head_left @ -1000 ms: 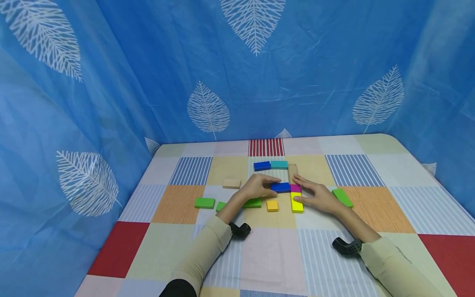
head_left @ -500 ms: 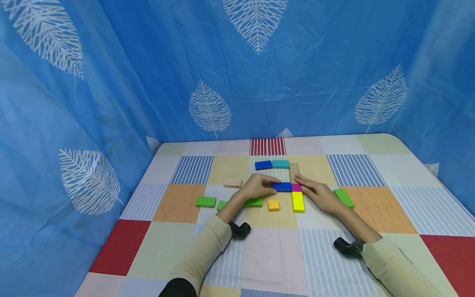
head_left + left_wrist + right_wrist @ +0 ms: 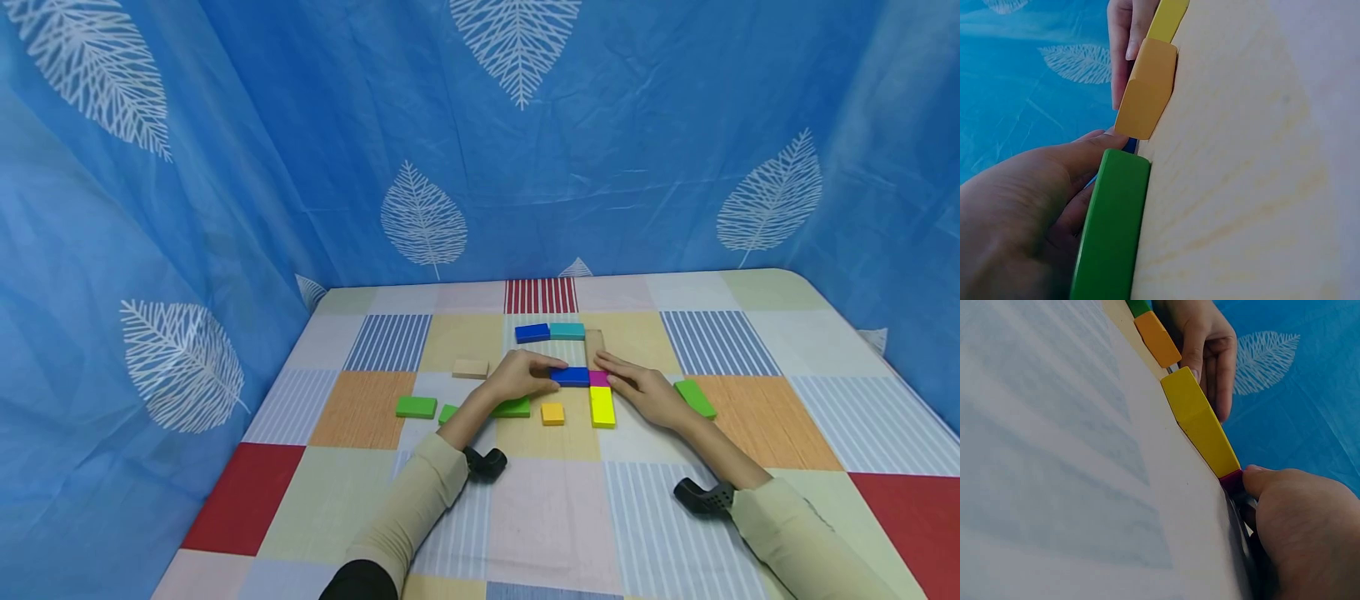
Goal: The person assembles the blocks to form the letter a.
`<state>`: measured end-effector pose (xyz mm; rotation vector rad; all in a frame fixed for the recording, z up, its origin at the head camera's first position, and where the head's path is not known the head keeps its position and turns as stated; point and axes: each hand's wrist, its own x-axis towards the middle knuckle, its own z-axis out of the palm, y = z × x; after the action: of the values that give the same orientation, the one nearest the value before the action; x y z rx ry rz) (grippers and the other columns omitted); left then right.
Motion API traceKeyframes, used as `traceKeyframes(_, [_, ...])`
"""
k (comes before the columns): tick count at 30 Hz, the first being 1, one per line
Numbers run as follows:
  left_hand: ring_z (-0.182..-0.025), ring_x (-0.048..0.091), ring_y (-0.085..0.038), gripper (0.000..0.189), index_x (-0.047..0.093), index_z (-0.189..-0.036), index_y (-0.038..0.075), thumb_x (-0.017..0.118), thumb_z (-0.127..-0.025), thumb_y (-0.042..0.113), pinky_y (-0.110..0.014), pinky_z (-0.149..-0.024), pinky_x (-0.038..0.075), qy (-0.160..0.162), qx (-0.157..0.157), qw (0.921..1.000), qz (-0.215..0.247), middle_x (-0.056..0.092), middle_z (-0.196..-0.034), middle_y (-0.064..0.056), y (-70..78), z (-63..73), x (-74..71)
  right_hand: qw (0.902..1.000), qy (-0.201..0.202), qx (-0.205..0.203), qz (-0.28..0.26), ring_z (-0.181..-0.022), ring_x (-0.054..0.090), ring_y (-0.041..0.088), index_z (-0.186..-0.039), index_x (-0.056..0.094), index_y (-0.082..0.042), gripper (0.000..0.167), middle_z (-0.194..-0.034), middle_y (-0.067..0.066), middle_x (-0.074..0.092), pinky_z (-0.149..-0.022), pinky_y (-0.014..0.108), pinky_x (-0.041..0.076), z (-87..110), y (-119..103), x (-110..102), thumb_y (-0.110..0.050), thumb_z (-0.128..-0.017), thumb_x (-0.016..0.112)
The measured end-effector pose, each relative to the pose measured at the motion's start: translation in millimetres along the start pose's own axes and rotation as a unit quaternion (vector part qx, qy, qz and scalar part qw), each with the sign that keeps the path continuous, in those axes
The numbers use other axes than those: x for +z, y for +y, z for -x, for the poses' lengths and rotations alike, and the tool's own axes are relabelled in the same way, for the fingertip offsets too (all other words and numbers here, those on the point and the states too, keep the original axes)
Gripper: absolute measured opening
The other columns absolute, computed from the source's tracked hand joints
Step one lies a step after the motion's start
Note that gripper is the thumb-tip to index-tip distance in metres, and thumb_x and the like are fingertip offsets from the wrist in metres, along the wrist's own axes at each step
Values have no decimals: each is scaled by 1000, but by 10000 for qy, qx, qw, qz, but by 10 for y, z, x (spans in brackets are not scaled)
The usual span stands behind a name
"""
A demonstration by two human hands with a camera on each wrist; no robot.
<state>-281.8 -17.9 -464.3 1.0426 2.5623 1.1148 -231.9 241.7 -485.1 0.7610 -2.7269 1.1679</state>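
My left hand (image 3: 517, 375) pinches the left end of a blue block (image 3: 572, 377) between thumb and fingers. The block lies flat, its right end against a small magenta block (image 3: 599, 378). With fairly straight fingers, my right hand (image 3: 647, 395) rests along the right side of the magenta block, thumb at its edge and fingertips at a plain wooden block (image 3: 593, 346) behind it. A yellow block (image 3: 602, 408) extends from the magenta one toward me. At the back, another blue block (image 3: 532, 333) and a teal block (image 3: 567, 332) lie end to end, reaching the wooden block.
An orange block (image 3: 552, 414) lies in front of the blue one. Green blocks (image 3: 416, 407) sit to the left, one partly behind my left wrist, and another green block (image 3: 695, 399) by my right wrist. A light wooden block (image 3: 470, 368) lies left. Blue curtain (image 3: 637, 167) surrounds the patchwork-covered table (image 3: 547, 517).
My right thumb has moved up from the yellow block to the edge of the magenta block. My left hand keeps its pinch on the blue block. The camera view has shifted slightly.
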Motion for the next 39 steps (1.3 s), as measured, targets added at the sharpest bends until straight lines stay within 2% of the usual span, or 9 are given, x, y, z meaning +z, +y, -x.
traceKeyframes(6, [-99, 59, -4, 35, 66, -117, 18, 71, -82, 23, -15, -82, 46, 25, -10, 10000, -38, 64, -113, 3, -3, 0, 1, 10000, -24, 45, -10, -132, 30, 34, -138, 44, -9, 41, -145, 10, 34, -103, 53, 28, -5, -10, -6, -22, -99, 45])
traceKeyframes(11, [-105, 58, -8, 44, 61, -124, 13, 70, -83, 24, -16, -85, 46, -2, 36, 9999, 129, 62, -118, -1, 8, 25, -22, 9999, -40, 99, -32, -131, 30, 34, -138, 44, -9, 42, -145, 10, 34, -103, 53, 28, -10, -1, 16, -23, -98, 46])
traceKeyframes(14, [-111, 56, -12, 50, 55, -129, 9, 68, -84, 26, -20, -88, 46, 16, 13, 9994, 341, 59, -123, -4, 8, 52, -87, 9999, -55, 102, -47, -131, 31, 34, -138, 44, -8, 44, -145, 11, 34, -103, 53, 28, -15, -3, 33, -27, -97, 48])
traceKeyframes(17, [-114, 53, -14, 50, 53, -131, 8, 67, -85, 26, -25, -91, 45, 178, -73, 9984, 530, 56, -127, -3, -12, 100, -200, 9999, -67, 46, -91, -131, 30, 35, -137, 44, -7, 47, -145, 12, 34, -103, 53, 28, -18, -15, 42, -28, -96, 51])
traceKeyframes(22, [-117, 52, -19, 44, 56, -127, 5, 66, -86, 18, -34, -96, 42, 700, -108, 9933, 917, 57, -126, -5, -136, 246, -418, 9999, -72, -48, -78, -131, 30, 35, -138, 43, -6, 50, -145, 12, 33, -102, 53, 29, -18, -33, 41, -28, -94, 54])
traceKeyframes(25, [-117, 51, -21, 42, 58, -125, 4, 67, -86, 14, -35, -97, 42, 991, -236, 9873, 1216, 58, -124, -6, -252, 364, -522, 9999, -71, -67, -65, -131, 30, 34, -138, 43, -6, 50, -145, 12, 34, -103, 52, 29, -17, -41, 39, -28, -94, 54])
traceKeyframes(28, [-118, 50, -21, 42, 58, -125, 4, 67, -86, 15, -35, -96, 42, 1178, -388, 9834, 1326, 58, -124, -6, -353, 481, -605, 9999, -66, -43, -76, -132, 30, 34, -138, 43, -7, 50, -145, 11, 34, -103, 52, 29, -6, -39, 34, -28, -94, 55])
traceKeyframes(35, [-121, 48, -24, 43, 55, -125, -1, 66, -86, 12, -37, -97, 41, 1332, -550, 9785, 1479, 56, -126, -9, -522, 689, -779, 10000, -20, 58, 9, -131, 30, 36, -138, 44, -8, 50, -145, 11, 34, -102, 54, 29, 11, -22, 26, -28, -93, 56])
traceKeyframes(39, [-119, 49, -27, 44, 54, -125, -5, 67, -85, 9, -37, -97, 41, 1251, -536, 9767, 1658, 56, -124, -15, -591, 762, -839, 9999, -26, 100, 29, -131, 30, 35, -139, 43, -10, 51, -146, 10, 34, -102, 54, 29, 9, -29, 20, -30, -93, 55])
